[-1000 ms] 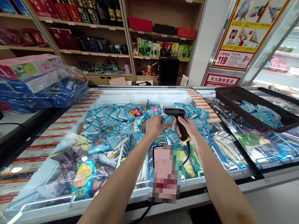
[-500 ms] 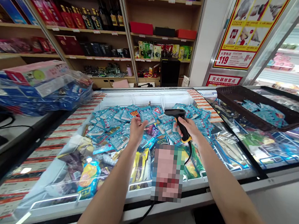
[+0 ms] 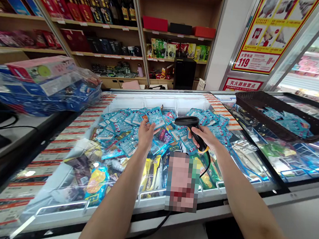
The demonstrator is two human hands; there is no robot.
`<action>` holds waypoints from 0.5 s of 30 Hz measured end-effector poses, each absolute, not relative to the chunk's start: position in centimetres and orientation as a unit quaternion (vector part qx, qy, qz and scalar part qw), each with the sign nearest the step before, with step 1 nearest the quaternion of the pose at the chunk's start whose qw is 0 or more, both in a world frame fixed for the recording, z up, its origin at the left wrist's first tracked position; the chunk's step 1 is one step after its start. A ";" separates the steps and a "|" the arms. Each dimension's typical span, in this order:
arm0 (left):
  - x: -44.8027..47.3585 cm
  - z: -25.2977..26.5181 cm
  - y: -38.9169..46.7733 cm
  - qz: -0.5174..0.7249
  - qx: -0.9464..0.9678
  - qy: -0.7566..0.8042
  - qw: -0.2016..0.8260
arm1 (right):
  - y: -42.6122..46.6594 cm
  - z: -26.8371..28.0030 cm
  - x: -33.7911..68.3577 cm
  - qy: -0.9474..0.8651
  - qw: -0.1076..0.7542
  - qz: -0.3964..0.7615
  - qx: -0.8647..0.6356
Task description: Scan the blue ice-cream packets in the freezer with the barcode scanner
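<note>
My left hand [image 3: 146, 134] is closed on the lower edge of a small blue packet [image 3: 155, 117]. Part of an orange-red packet [image 3: 145, 117] shows beside its fingertips. My right hand [image 3: 205, 137] grips the handle of a black and yellow barcode scanner [image 3: 186, 121]; its head points left toward the blue packet, a little apart from it. The scanner's cable [image 3: 206, 169] hangs down toward the front. Under both hands, many similar blue packets [image 3: 114, 124] lie spread over the glass top of a chest freezer [image 3: 65, 185].
A brown basket [image 3: 274, 125] holding more blue packets stands at right. Plastic-wrapped boxes [image 3: 44, 86] sit at left. Price labels [image 3: 45, 161] run along the freezer's side. A blurred-out object [image 3: 181, 181] lies near the front edge. Stocked shelves [image 3: 98, 55] stand behind.
The view has tilted slightly down. The blue packet in my left hand sits a bit higher and shows more of its face. The scanner stays in my right hand.
</note>
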State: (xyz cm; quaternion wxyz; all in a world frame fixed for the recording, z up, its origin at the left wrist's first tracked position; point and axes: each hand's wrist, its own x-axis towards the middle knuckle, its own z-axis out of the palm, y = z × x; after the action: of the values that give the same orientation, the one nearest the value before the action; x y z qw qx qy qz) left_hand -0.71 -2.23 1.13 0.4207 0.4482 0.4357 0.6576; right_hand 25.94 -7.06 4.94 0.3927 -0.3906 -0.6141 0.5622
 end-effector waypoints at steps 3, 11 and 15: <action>-0.6 1.0 -2.3 0.661 0.453 0.429 0.418 | -7.3 5.2 25.8 -0.629 0.383 0.552 -0.390; -0.3 0.4 -2.0 0.641 0.483 0.447 0.394 | -7.3 5.2 25.2 -0.642 0.380 0.540 -0.389; -0.2 0.3 -1.9 0.647 0.481 0.444 0.392 | -7.1 5.1 25.1 -0.653 0.370 0.540 -0.381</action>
State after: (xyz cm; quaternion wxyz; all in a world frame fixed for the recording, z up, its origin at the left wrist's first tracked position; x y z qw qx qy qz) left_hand -0.21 -1.90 0.34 0.3917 0.4807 0.4440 0.6468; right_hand 25.09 -7.12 5.12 0.3698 -0.3810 -0.6534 0.5396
